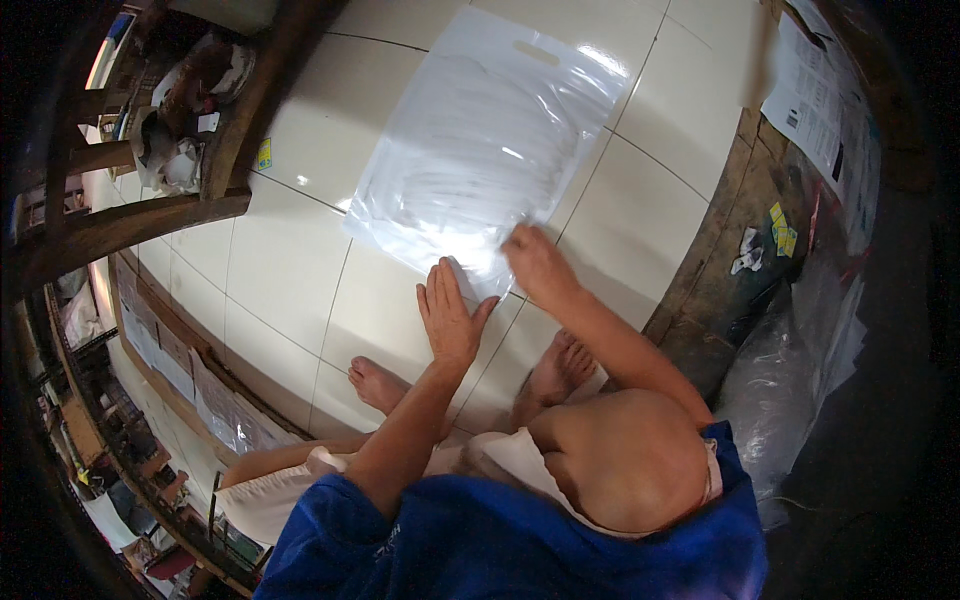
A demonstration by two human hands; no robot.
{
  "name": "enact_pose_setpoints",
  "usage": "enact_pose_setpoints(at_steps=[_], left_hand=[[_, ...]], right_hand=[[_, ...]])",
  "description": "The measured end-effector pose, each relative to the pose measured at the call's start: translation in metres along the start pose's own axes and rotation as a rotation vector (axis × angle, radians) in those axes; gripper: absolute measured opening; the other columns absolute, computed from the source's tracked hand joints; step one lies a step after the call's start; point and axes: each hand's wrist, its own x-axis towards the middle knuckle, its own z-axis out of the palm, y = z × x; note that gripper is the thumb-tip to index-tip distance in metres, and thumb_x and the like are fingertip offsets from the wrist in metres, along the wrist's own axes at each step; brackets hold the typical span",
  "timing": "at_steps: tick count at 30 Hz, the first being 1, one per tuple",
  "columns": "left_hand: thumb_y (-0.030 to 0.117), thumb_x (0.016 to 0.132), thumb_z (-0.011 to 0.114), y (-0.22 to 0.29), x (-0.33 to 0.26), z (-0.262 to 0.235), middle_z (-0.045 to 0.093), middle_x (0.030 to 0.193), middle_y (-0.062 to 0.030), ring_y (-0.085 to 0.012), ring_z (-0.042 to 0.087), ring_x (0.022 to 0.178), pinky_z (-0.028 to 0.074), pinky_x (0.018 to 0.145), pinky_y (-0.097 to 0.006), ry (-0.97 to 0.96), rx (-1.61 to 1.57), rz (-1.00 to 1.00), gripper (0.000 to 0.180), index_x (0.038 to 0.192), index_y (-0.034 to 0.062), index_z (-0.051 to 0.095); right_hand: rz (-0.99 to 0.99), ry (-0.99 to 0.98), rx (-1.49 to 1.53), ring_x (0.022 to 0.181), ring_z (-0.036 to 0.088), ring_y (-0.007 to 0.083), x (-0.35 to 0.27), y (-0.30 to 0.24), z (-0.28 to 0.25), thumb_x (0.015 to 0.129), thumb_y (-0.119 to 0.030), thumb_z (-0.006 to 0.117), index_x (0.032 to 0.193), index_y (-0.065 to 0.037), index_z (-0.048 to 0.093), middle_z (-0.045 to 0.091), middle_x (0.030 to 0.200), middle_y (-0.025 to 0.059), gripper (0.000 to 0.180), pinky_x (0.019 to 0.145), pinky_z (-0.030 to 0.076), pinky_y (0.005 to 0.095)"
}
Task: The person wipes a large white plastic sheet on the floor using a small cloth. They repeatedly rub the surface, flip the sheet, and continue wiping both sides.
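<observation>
A large, flat plastic bag [470, 150], white and glossy, lies on the tiled floor in front of me. A handle slot is cut near its far edge, and soft-looking white contents in folds show through it. My left hand [449, 315] is open, its fingers stretched flat against the bag's near edge. At the near right side of the bag, my right hand [541, 268] is closed, with curled fingers touching the plastic. Whatever those fingers may pinch is hidden.
My bare feet [378, 384] are just behind the bag. Along the right runs a worn wooden board [735, 215] with yellow slips [783, 231] and clear plastic wrapping [768, 395]. Wooden furniture [232, 120] stands at far left; cluttered shelves [130, 450] fill the lower left.
</observation>
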Motion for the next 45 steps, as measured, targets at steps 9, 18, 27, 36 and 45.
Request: enact_pose_setpoints(at_steps=[9,18,27,36,45], left_hand=[[0.038,0.078,0.074,0.001,0.0,-0.001,0.035,0.145,-0.0233,-0.0383,0.032,0.135,0.02,0.112,-0.055,-0.003,-0.004,0.016,0.098,0.146,-0.0042,0.018],[0.039,0.078,0.074,-0.005,-0.005,0.003,0.034,0.146,-0.0218,-0.0373,0.032,0.135,0.022,0.111,-0.057,0.015,0.035,0.004,0.097,0.146,-0.005,0.019],[0.037,0.081,0.072,0.003,-0.001,-0.001,0.032,0.146,-0.0249,-0.0403,0.03,0.135,0.02,0.11,-0.058,-0.009,-0.001,0.03,0.095,0.146,-0.0053,0.018],[0.038,0.08,0.072,-0.002,-0.008,0.006,0.031,0.147,-0.0252,-0.0411,0.031,0.135,0.022,0.11,-0.058,0.027,0.009,0.047,0.096,0.146,-0.006,0.018],[0.038,0.081,0.072,0.002,-0.001,-0.002,0.031,0.146,-0.0262,-0.0414,0.03,0.135,0.022,0.11,-0.059,0.016,-0.018,0.042,0.096,0.146,-0.0058,0.016]], right_hand=[[0.252,0.218,-0.021,0.085,0.059,0.0373,0.089,0.09,-0.078,0.086,-0.009,0.052,0.086,0.002,0.061,0.057,0.089,0.0219,0.014,0.077,0.048,0.0477],[0.136,-0.093,0.103,0.095,0.056,0.0343,0.0,-0.008,0.014,0.091,-0.011,0.05,0.094,0.002,0.06,0.056,0.099,0.0209,0.017,0.086,0.047,0.0451],[0.237,0.172,-0.127,0.084,0.056,0.0373,0.107,0.114,-0.085,0.084,-0.007,0.054,0.083,0.003,0.061,0.055,0.087,0.0216,0.013,0.077,0.047,0.0481],[0.04,0.067,0.0,0.099,0.056,0.0368,0.017,0.017,0.038,0.091,-0.018,0.051,0.099,0.004,0.058,0.056,0.099,0.0222,0.025,0.087,0.046,0.0468],[0.239,0.159,-0.083,0.083,0.057,0.0361,0.11,0.097,-0.071,0.087,-0.011,0.052,0.085,0.002,0.062,0.057,0.089,0.022,0.016,0.078,0.047,0.0486]])
